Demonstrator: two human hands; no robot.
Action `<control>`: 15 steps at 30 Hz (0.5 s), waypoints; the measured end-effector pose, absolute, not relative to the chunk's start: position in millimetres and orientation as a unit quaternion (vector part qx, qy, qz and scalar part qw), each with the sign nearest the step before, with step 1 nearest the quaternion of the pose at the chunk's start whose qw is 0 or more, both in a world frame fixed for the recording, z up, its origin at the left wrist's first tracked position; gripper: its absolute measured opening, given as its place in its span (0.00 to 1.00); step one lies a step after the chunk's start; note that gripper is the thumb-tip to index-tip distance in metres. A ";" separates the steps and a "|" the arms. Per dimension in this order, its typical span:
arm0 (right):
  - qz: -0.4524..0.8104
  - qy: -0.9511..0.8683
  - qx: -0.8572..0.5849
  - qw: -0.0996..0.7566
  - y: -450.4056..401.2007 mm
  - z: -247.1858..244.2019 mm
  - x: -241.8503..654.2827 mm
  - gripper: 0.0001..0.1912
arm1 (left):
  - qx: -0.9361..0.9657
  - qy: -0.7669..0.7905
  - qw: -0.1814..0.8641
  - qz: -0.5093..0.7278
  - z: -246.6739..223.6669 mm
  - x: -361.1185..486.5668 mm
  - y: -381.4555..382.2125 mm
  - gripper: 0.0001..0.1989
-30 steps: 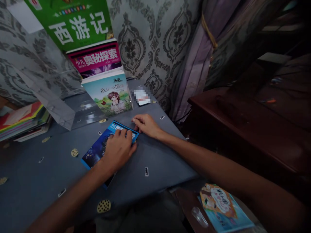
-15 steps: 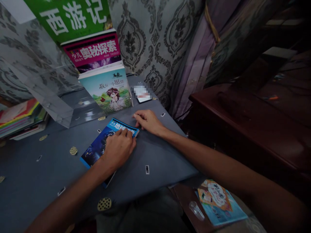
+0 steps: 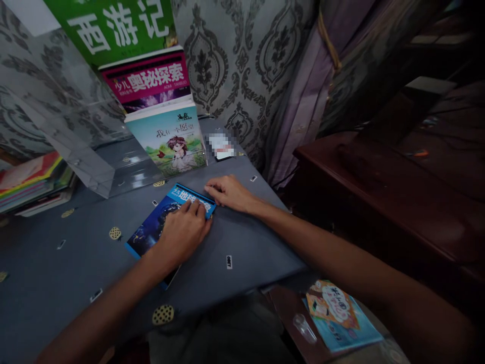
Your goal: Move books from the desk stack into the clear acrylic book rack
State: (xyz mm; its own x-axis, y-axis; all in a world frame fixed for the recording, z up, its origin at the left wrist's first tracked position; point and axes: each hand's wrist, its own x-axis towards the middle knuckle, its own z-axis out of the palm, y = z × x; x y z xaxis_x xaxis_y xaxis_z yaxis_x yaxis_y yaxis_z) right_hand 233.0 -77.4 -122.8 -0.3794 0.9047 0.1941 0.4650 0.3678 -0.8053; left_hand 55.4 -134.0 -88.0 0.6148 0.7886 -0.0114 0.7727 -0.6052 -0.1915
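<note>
A blue book (image 3: 149,222) with white Chinese characters lies at a slant on the grey tablecloth. My left hand (image 3: 185,227) rests on its cover, fingers bent over the title and the thumb side at the right edge. It covers the middle of the cover picture. At the book's top right corner is my right hand (image 3: 227,192), its fingers curled and thumb close to the forefinger. Whether those fingertips touch the corner or pinch anything, I cannot tell.
A clear stand (image 3: 87,167) holds a teal book (image 3: 178,136), a magenta book (image 3: 155,83) and a green book (image 3: 125,30). A phone-like object (image 3: 222,146) lies beside it. Stacked books (image 3: 38,187) are at left, another book (image 3: 341,316) low at right, dark red furniture (image 3: 379,182) beyond.
My right hand has shifted slightly left and down, closer to the blue book's top right corner. My left hand stays on the cover. The view has shifted a little.
</note>
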 end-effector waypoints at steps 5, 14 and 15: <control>0.346 -0.751 -0.449 0.338 -77.8 -122.5 233.4 0.15 | -0.952 -0.304 0.018 0.021 -87.8 -23.8 -135.3 0.21; 0.335 -0.728 -0.468 0.373 -71.0 -127.6 227.7 0.15 | -0.947 -0.314 0.044 0.046 -104.9 -114.9 -177.0 0.41; 0.324 -0.728 -0.474 0.373 -68.1 -128.3 226.5 0.15 | -0.942 -0.327 0.059 0.044 -107.1 -107.9 -178.5 0.39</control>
